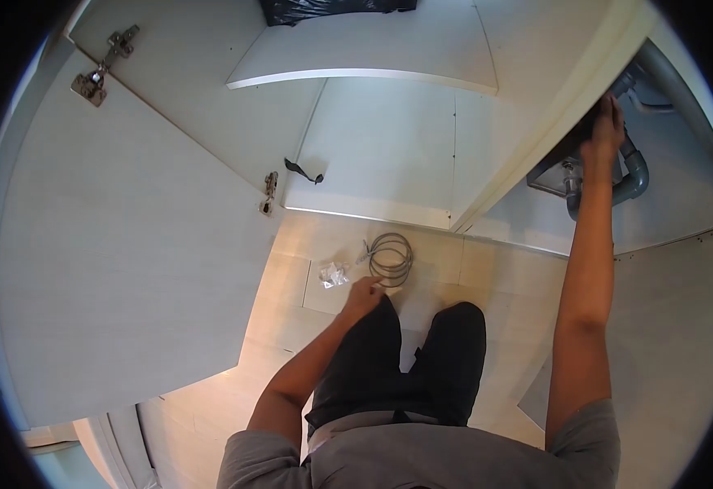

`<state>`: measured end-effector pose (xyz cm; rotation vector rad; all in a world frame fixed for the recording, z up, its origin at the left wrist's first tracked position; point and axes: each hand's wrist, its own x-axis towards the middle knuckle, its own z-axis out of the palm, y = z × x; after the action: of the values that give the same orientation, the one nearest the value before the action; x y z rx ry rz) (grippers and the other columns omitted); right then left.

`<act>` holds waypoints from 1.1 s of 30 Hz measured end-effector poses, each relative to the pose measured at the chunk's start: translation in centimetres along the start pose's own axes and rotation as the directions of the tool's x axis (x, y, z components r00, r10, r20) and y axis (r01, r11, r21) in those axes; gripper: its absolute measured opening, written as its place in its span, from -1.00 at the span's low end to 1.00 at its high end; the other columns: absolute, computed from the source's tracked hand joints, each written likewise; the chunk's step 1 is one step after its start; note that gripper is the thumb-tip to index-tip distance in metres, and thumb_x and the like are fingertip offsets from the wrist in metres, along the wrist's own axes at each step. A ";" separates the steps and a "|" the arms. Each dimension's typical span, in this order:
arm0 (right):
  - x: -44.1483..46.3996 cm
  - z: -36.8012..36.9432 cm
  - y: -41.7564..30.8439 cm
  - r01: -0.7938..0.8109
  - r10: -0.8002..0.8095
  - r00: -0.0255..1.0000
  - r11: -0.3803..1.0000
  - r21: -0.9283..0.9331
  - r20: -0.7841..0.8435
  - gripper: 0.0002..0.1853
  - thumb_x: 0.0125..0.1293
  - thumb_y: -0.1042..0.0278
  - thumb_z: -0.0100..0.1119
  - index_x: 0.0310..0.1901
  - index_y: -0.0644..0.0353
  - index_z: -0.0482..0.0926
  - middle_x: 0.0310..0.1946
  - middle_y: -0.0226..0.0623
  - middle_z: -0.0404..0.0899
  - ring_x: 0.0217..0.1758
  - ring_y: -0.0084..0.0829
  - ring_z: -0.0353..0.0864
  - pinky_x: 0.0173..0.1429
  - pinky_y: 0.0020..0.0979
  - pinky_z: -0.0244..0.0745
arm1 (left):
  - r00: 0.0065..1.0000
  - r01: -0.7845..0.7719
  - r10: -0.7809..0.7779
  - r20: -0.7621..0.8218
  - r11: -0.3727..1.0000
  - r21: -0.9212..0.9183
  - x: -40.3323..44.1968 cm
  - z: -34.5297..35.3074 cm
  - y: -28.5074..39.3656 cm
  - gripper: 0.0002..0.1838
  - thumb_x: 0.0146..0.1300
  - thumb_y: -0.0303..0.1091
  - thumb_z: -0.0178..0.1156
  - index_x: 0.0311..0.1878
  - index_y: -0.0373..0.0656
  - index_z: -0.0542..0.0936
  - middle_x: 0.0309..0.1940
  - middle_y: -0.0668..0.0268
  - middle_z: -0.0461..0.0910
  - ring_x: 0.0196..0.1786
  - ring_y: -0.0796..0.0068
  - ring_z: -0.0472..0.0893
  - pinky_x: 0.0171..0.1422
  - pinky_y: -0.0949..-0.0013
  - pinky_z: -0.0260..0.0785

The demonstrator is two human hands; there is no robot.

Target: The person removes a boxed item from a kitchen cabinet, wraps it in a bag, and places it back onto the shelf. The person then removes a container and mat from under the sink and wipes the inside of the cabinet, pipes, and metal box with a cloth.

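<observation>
My right arm reaches into the right cabinet compartment, where my right hand (pixel 605 134) is raised by the dark grey drain pipe (pixel 635 175). Its fingertips are up near the pipework at the top, and what they touch, if anything, is too small to tell. Low over the left knee is my left hand (pixel 365 297), its fingers partly bent, close to a coiled grey hose (pixel 409 253) on the floor. Whether it grips anything is unclear. A small clear plastic bag with white parts (pixel 334 275) lies left of the coil.
A large white cabinet door (pixel 128 244) stands open at the left, with metal hinges (pixel 268 194). Inside the left compartment are a shelf (pixel 365 61), black plastic (pixel 332 8) on it and a black strip (pixel 303 172) below. A pale divider (pixel 552 122) separates the compartments.
</observation>
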<state>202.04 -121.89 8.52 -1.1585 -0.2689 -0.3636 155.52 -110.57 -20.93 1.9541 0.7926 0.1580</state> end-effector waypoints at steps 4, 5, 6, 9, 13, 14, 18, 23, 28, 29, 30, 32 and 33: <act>-8.9 -2.5 -4.9 -0.172 0.168 0.985 0.978 -0.120 -0.045 -0.73 0.29 0.12 0.18 -0.25 0.18 0.60 -0.30 -0.38 0.56 -0.35 -0.54 0.52 -0.31 -0.49 0.47 | 0.989 -0.009 0.044 -0.143 0.972 0.233 2.3 -1.0 -10.2 -0.60 0.03 -0.47 0.17 0.02 -0.25 0.56 -0.01 -0.06 0.52 0.00 0.03 0.53 0.09 0.19 0.42; -9.9 -5.1 -2.7 -0.304 0.301 0.952 0.950 -0.063 -0.053 -0.70 0.30 0.08 0.16 -0.34 0.19 0.60 -0.32 -0.38 0.55 -0.33 -0.57 0.50 -0.27 -0.52 0.43 | 0.987 0.078 -0.026 -0.158 0.940 0.332 2.8 -1.4 -11.6 -0.53 0.04 -0.50 0.16 0.11 -0.19 0.50 0.12 -0.03 0.42 0.12 -0.04 0.42 0.14 0.11 0.39; -13.3 -7.0 -1.7 -0.344 0.345 0.938 0.916 -0.205 -0.031 -0.67 0.31 0.10 0.11 -0.45 0.19 0.57 -0.37 -0.38 0.54 -0.32 -0.54 0.48 -0.23 -0.51 0.38 | 0.979 0.162 -0.091 -0.181 0.889 0.427 3.4 -1.7 -12.5 -0.45 0.05 -0.52 0.15 0.20 -0.14 0.44 0.25 0.00 0.31 0.24 -0.11 0.32 0.19 0.03 0.36; -23.0 -12.9 5.5 -0.107 0.608 0.738 0.533 -0.839 0.292 -0.63 0.29 0.12 0.04 -0.56 0.18 0.58 -0.46 -0.35 0.55 -0.30 -0.45 0.47 -0.14 -0.34 0.34 | 0.970 0.243 -0.215 -0.115 0.816 0.525 4.1 -2.4 -13.3 -0.28 0.06 -0.56 0.14 0.35 0.01 0.24 0.40 0.12 0.05 0.34 -0.21 0.13 0.20 -0.16 0.31; -33.9 -11.6 12.6 -0.035 0.940 0.208 0.283 -0.959 0.270 -0.65 0.13 0.04 0.26 -0.55 0.19 0.68 -0.42 -0.18 0.62 -0.33 -0.34 0.59 -0.07 -0.41 0.43 | 0.979 0.201 -0.184 -0.089 0.788 0.582 4.8 -2.1 -15.1 -0.23 0.10 -0.54 0.14 0.41 0.08 0.13 0.37 0.12 0.11 0.35 -0.18 0.14 0.19 -0.23 0.28; -35.1 -10.7 14.5 0.204 0.930 0.155 0.299 -0.932 0.332 -0.56 0.12 -0.06 0.27 -0.38 0.27 0.68 -0.26 -0.09 0.62 -0.17 -0.21 0.60 0.03 -0.33 0.43 | 0.978 0.208 -0.183 -0.102 0.794 0.572 4.8 -1.8 -15.8 -0.24 0.11 -0.51 0.14 0.40 0.05 0.13 0.33 0.09 0.15 0.34 -0.18 0.15 0.19 -0.24 0.26; -41.5 -9.5 24.0 0.345 0.829 0.426 0.221 -0.912 0.362 -0.01 -0.09 -0.10 0.42 0.30 0.23 0.13 0.16 0.11 0.32 0.20 0.09 0.35 0.28 -0.10 0.28 | 0.943 0.301 -0.161 -0.293 0.789 0.536 5.0 -0.3 -17.2 -0.44 0.10 -0.43 0.21 0.22 -0.12 0.34 0.10 0.00 0.32 0.25 -0.09 0.26 0.24 -0.21 0.16; -44.2 -8.8 28.5 0.224 0.883 0.430 0.098 -0.970 0.188 -0.15 -0.07 0.09 0.38 0.24 0.24 0.20 0.05 0.07 0.42 0.10 0.00 0.45 0.17 -0.12 0.41 | 0.908 0.363 -0.226 -0.353 0.845 0.393 2.9 -2.3 -14.0 -0.51 -0.18 -0.35 0.47 -0.14 -0.15 0.48 -0.09 0.10 0.36 0.08 0.03 0.33 0.07 -0.02 0.28; -42.2 -8.3 25.0 0.208 0.903 0.311 0.239 -0.949 0.296 -0.35 0.04 0.19 0.34 0.12 0.30 0.32 -0.24 -0.03 0.57 -0.10 -0.14 0.60 -0.04 -0.19 0.51 | 0.891 0.097 0.015 -0.453 0.970 0.223 0.9 -3.7 -14.3 -0.68 -0.18 -0.39 0.43 -0.36 -0.20 0.50 -0.27 0.08 0.45 -0.14 0.05 0.45 -0.07 0.09 0.32; -41.8 -8.6 24.6 0.013 0.897 0.310 0.329 -0.944 0.316 -0.41 0.04 0.18 0.35 0.05 0.29 0.35 -0.30 -0.10 0.56 -0.13 -0.18 0.60 -0.07 -0.22 0.50 | 0.891 0.090 0.023 -0.454 0.970 0.227 0.9 -4.2 -13.8 -0.68 -0.18 -0.39 0.43 -0.36 -0.20 0.50 -0.27 0.08 0.45 -0.14 0.05 0.45 -0.07 0.09 0.32; -41.5 -8.1 23.4 -0.181 0.888 0.310 0.404 -0.897 0.338 -0.46 0.04 0.18 0.35 -0.02 0.28 0.38 -0.36 -0.17 0.56 -0.15 -0.22 0.60 -0.09 -0.25 0.50 | 0.885 0.127 -0.107 -0.453 0.992 0.014 1.1 -4.7 -13.2 -0.69 -0.16 -0.42 0.41 -0.36 -0.22 0.49 -0.35 0.09 0.48 -0.22 0.10 0.49 -0.15 0.14 0.35; -39.0 -6.4 19.0 -0.356 0.892 0.211 0.451 -0.819 0.399 -0.57 0.08 0.33 0.32 -0.08 0.26 0.35 -0.35 -0.20 0.56 -0.17 -0.34 0.60 -0.13 -0.33 0.52 | 0.860 0.178 -0.268 -0.434 0.955 -0.235 1.6 -6.4 -10.5 -0.73 -0.11 -0.46 0.38 -0.36 -0.25 0.48 -0.48 0.13 0.53 -0.36 0.26 0.54 -0.29 0.27 0.38; -37.5 -5.2 16.6 -0.523 0.878 0.110 0.449 -0.724 0.465 -0.65 0.12 0.49 0.28 -0.14 0.24 0.31 -0.33 -0.24 0.56 -0.19 -0.46 0.60 -0.17 -0.41 0.55 | 0.844 0.201 -0.308 -0.440 0.941 -0.272 2.1 -7.7 -7.8 -0.75 -0.08 -0.47 0.36 -0.36 -0.26 0.48 -0.53 0.17 0.54 -0.42 0.36 0.54 -0.36 0.35 0.38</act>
<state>174.82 -115.61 -21.99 -1.6596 -0.3936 1.1979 150.24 -101.23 -23.97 1.5952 1.2966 0.5593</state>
